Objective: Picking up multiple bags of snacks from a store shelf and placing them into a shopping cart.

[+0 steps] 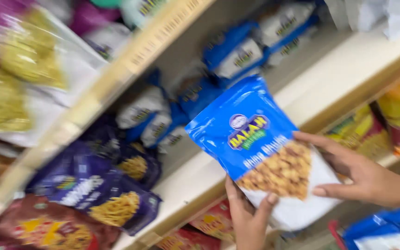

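Blue-and-white snack pouch, glossy, tilted, snack picture on front. Left hand pinches its bottom edge; right hand clasps its side.

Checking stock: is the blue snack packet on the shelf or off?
Off: both hands, left hand and right hand, hold the blue packet before the shelf.

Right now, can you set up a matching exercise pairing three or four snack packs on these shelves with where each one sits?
Things:
1. blue-and-white snack pouch
2. dark purple noodle-snack bag
3. clear bag of yellow sev
4. red snack bag

Places:
A. top left shelf
B. bottom left corner
C. held in both hands
D. middle shelf, left

Pairs: 1-C, 2-D, 3-A, 4-B
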